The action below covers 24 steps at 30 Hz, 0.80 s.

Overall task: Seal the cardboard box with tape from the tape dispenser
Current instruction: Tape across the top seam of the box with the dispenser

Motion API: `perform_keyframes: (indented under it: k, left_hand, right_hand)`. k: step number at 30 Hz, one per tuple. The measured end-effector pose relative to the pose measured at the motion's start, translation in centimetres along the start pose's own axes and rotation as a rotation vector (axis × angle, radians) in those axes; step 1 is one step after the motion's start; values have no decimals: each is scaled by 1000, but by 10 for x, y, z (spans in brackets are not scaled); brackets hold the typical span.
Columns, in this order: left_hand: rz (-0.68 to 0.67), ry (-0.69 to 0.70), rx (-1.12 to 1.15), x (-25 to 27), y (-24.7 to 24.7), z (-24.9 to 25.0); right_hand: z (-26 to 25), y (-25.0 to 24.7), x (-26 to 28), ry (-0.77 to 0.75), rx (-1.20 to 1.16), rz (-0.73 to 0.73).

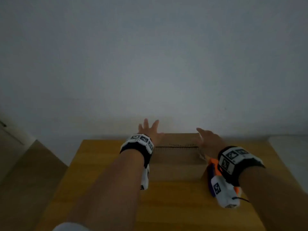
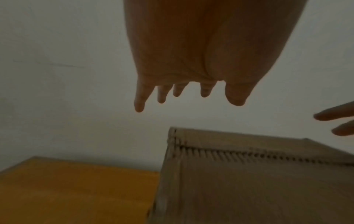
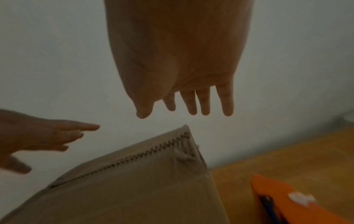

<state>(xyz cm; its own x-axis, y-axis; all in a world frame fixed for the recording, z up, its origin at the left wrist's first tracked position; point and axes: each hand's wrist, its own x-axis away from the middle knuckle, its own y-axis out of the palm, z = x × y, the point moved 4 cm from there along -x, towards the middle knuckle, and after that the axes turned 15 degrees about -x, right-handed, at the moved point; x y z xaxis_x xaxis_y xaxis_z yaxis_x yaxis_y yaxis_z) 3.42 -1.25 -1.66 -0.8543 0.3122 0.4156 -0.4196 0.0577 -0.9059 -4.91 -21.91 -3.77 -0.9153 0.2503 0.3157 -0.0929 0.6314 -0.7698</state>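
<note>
**Both hands spread above the closed box**

Both hands hover over the cardboard box with fingers straight and splayed, holding nothing. From the head view the left hand hangs above the box's far-left corner, at about 11 o'clock from the box's middle, and the right hand above its right edge, at about 2 o'clock. Neither palm visibly touches the cardboard; the wrist views show clear air under the fingertips.

That box sits on the wooden table, toward the table's far side near the pale wall. Its top flaps are folded shut, and a dark, ragged seam runs left to right across the lid (whether any tape lies over it cannot be told in this dim light).

An orange tape dispenser lies on the table just beside the box, at about 4 o'clock from it, partly hidden under the right wrist in the head view.
</note>
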Motion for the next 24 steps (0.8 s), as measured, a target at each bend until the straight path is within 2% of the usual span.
perform_keyframes:
  k: [6,12,22,24]
  left_hand:
    - [-94,32,37,2,42,-5]
    - [-33,-10,98,5,52,-7]
    - [-44,-77,-52,20,66,-1]
    - [-18,-54,-72,19,65,5]
  right_hand:
    - [11,23,15,83,-203,-128]
    - [15,26,22,76,-200,-81]
    - [29,24,45,65,-208,-80]
    - [33,22,46,54,-221,-48]
